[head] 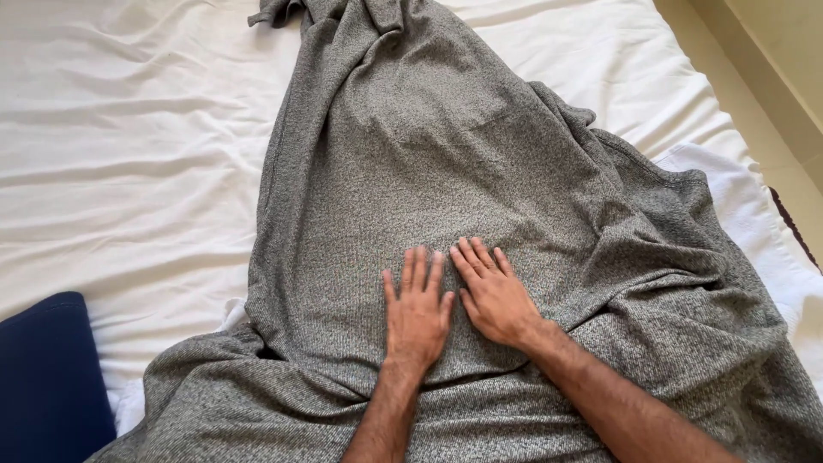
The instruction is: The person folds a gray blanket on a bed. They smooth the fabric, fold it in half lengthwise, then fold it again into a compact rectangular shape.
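— Where are the hands?

— Both lie flat on a grey knitted blanket (411, 171) spread over a bed. The left hand (417, 313) rests palm down near the middle of the cloth, and the right hand (492, 296) sits just beside it, angled slightly toward it, their edges close or touching.

— Are they gripping the cloth?

— No. The fingers (418, 267) of both hands are stretched out and released, pressing on the fabric, holding nothing.

— How does the blanket lie?

— It runs from the near edge up to the far end of the bed, narrower at the top, with bunched folds on the right side and along the bottom. Under it is a wrinkled white sheet (129, 154).

— Anything else?

— A dark blue cushion (47, 377) at the lower left, near the blanket's edge.
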